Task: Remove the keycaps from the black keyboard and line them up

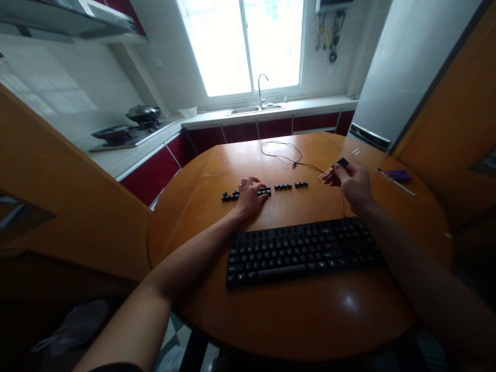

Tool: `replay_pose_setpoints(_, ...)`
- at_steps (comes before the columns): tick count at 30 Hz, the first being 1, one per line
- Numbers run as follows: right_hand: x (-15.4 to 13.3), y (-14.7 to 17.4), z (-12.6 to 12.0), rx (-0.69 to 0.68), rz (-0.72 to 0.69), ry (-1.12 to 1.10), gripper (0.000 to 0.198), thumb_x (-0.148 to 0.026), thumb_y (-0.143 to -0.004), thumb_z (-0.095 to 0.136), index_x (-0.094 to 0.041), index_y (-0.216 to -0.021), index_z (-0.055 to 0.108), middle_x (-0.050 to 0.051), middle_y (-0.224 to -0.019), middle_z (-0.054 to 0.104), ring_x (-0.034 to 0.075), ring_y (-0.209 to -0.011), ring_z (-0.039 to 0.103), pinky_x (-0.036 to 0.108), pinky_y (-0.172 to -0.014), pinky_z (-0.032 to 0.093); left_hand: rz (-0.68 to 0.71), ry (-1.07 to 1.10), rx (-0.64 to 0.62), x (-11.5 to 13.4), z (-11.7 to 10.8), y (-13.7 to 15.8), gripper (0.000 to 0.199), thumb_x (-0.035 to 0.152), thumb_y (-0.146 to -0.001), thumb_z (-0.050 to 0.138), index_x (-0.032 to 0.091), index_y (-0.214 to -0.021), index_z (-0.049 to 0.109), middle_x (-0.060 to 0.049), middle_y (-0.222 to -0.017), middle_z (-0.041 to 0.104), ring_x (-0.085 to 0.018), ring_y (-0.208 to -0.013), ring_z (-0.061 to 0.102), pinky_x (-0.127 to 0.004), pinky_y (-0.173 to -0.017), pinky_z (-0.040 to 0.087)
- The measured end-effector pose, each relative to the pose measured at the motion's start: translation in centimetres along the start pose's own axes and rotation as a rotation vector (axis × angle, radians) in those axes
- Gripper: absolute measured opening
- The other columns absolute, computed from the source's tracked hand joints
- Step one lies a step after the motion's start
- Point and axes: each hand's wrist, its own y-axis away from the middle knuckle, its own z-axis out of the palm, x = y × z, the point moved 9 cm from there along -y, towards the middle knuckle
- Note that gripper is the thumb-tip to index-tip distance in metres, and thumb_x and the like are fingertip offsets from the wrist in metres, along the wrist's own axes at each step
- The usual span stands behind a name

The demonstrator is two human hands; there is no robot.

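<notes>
My left hand (251, 199) rests on a row of loose black keycaps (230, 196), its thumb and fingers apart around the right end of that row and hiding part of it. To the right, two short groups of keycaps (283, 186) continue the line. My right hand (354, 187) is raised above the table and closed on a keycap puller (341, 163), a small black grip with thin wire loops sticking out at both ends. Below both hands lies a black keyboard (290, 250); its top row shows bare switches, and my right forearm covers its right end.
A thin cable (282, 155) loops over the back of the round wooden table (310, 320). At the right lie a purple item (399, 176) and a thin pale stick (403, 188). Beyond are a sink (248, 110), a stove with pans (142, 112) and a fridge (406, 67).
</notes>
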Motion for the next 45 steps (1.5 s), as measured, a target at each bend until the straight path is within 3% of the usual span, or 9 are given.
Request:
replay_pose_setpoints(15,0.2,0.3,1.4,-0.091,0.021,0.022,0.035,-0.049,-0.093,0.06,-0.019,-0.076,0.066,0.009,-0.077,0.074,0.016,-0.063,0.066,0.029,-0.058,0.05,0.043,0.02,-0.042,0.8,1.0,-0.5,0.02,0.03,-0.083,0.077,0.029,-0.103,0.076,-0.007,-0.122,0.058,-0.03,-0.115,0.046,-0.047,-0.1,0.04)
replay_pose_setpoints(18,-0.3,0.6,2.6,-0.257,-0.028,0.081,0.036,-0.051,-0.088,0.066,-0.018,-0.075,0.069,0.008,-0.074,0.073,0.017,-0.064,0.065,0.029,-0.059,0.049,0.037,0.021,-0.038,0.8,0.8,-0.5,0.023,0.031,-0.084,0.075,0.028,-0.106,0.075,-0.008,-0.122,0.058,-0.03,-0.115,0.046,-0.047,-0.1,0.04)
replay_pose_setpoints(23,-0.9,4.0,6.1,-0.797,-0.045,0.171,0.028,-0.044,-0.084,0.07,-0.018,-0.077,0.076,0.004,-0.072,0.074,0.017,-0.066,0.065,0.029,-0.061,0.05,0.061,0.054,0.0,1.2,0.4,-0.6,0.018,0.033,-0.09,0.069,0.027,-0.106,0.074,-0.007,-0.12,0.059,-0.027,-0.111,0.048,-0.044,-0.1,0.04)
replay_pose_setpoints(25,-1.1,5.6,6.7,-0.941,-0.029,0.194,0.024,-0.04,-0.084,0.07,-0.018,-0.078,0.078,0.004,-0.072,0.073,0.017,-0.066,0.064,0.028,-0.06,0.049,0.1,0.077,0.02,1.6,0.3,-0.5,0.017,0.031,-0.091,0.066,0.026,-0.106,0.074,-0.007,-0.118,0.06,-0.025,-0.109,0.048,-0.042,-0.101,0.04)
replay_pose_setpoints(32,-2.1,7.3,7.5,-1.032,-0.022,0.129,0.018,-0.035,-0.071,0.083,-0.02,-0.067,0.076,-0.001,-0.062,0.069,0.014,-0.059,0.059,0.026,-0.056,0.047,0.118,0.116,0.01,1.8,0.3,-0.5,0.018,0.029,-0.094,0.062,0.025,-0.106,0.075,-0.007,-0.116,0.061,-0.024,-0.108,0.049,-0.04,-0.102,0.041)
replay_pose_setpoints(38,-2.8,8.4,8.0,-1.144,-0.066,0.187,0.017,-0.033,-0.081,0.075,-0.019,-0.071,0.077,0.002,-0.072,0.072,0.014,-0.063,0.059,0.027,-0.058,0.044,0.121,0.122,0.002,2.0,0.3,-0.5,0.018,0.027,-0.093,0.062,0.025,-0.105,0.075,-0.007,-0.115,0.062,-0.024,-0.11,0.05,-0.04,-0.101,0.043)
replay_pose_setpoints(45,-0.9,9.0,8.7,-1.213,-0.052,0.408,0.024,-0.03,-0.087,0.066,-0.015,-0.069,0.07,0.001,-0.066,0.064,0.013,-0.063,0.052,0.027,-0.061,0.041,0.15,0.147,0.031,1.9,0.4,-0.4,0.017,0.026,-0.093,0.063,0.024,-0.104,0.076,-0.007,-0.112,0.062,-0.024,-0.108,0.051,-0.041,-0.1,0.045)
